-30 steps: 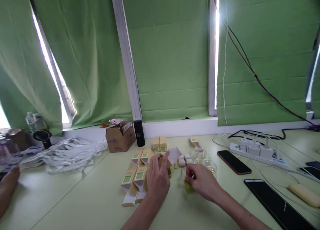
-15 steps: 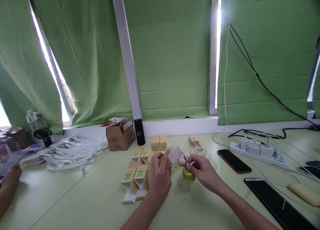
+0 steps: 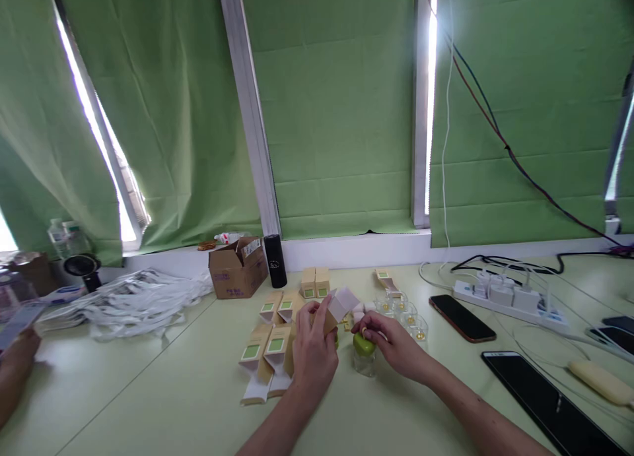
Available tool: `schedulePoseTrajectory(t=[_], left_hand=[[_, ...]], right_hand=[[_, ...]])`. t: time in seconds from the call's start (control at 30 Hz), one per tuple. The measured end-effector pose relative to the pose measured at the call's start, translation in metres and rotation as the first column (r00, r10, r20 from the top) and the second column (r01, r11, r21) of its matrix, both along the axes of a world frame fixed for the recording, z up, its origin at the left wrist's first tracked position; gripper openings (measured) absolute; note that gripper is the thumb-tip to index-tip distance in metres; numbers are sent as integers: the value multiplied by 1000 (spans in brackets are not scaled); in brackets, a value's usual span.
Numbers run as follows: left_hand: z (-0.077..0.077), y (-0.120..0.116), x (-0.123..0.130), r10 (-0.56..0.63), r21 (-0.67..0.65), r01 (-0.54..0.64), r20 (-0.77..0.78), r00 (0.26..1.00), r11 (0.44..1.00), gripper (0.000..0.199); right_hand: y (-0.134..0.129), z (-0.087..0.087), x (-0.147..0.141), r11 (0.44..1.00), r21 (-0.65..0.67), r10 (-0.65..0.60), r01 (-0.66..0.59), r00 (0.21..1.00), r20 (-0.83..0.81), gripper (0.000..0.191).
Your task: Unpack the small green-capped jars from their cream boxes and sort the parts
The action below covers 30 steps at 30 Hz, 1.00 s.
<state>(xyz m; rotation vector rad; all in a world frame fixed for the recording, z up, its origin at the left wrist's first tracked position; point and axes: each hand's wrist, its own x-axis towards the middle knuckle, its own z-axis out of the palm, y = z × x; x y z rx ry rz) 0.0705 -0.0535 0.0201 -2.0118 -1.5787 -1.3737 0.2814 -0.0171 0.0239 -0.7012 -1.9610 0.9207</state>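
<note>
My left hand (image 3: 315, 350) is closed round a small kraft box (image 3: 341, 304) whose white flap stands open at its upper right. Fingers of my right hand (image 3: 389, 337) pinch the top of a green lid (image 3: 364, 344), which sits on a small clear glass jar (image 3: 364, 365). To the left of my left hand lie several kraft boxes with green labels (image 3: 251, 352), their white flaps folded out. Two upright kraft boxes (image 3: 316, 282) stand behind. Beyond my right hand are several clear glass pieces (image 3: 410, 316) with gold centres and some small white pieces (image 3: 357, 311).
A cardboard carton (image 3: 238, 271) and black cylinder (image 3: 275, 261) stand at the back. White straps (image 3: 143, 304) pile at left, near another person's hand (image 3: 20, 354). Phones (image 3: 461, 318), a tablet (image 3: 549, 403) and a power strip (image 3: 510, 301) lie at right.
My right hand has moved slightly left with the green-lidded jar, nearer my left hand. The box in my left hand has tilted, and more of the glass pieces show.
</note>
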Motion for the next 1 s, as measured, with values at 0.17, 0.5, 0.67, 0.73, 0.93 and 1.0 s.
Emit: schedulePoseTrajectory(t=[0.17, 0.5, 0.67, 0.73, 0.93, 1.0], left_hand=[[0, 0, 0, -12, -17, 12, 19, 1000, 1000, 74], [-3, 1, 0, -91, -17, 93, 98, 991, 996, 70], [-4, 4, 0, -201, -11, 209, 230, 952, 978, 63], [-3, 4, 1, -254, -1, 266, 297, 921, 964, 59], [2, 2, 7, -386, -5, 473, 572, 724, 881, 53], [4, 2, 9, -413, 18, 546, 675, 611, 837, 55]], right_hand=[[3, -5, 0, 999, 30, 29, -30, 999, 38, 19], [-3, -12, -2, 997, 82, -26, 12, 986, 164, 19], [-10, -6, -2, 992, 104, -96, 73, 965, 245, 17], [-13, -3, -2, 989, 118, -119, 90, 955, 272, 16], [-15, 5, -1, 984, 129, -147, 126, 974, 175, 13], [-14, 6, -2, 980, 99, -180, 171, 979, 96, 13]])
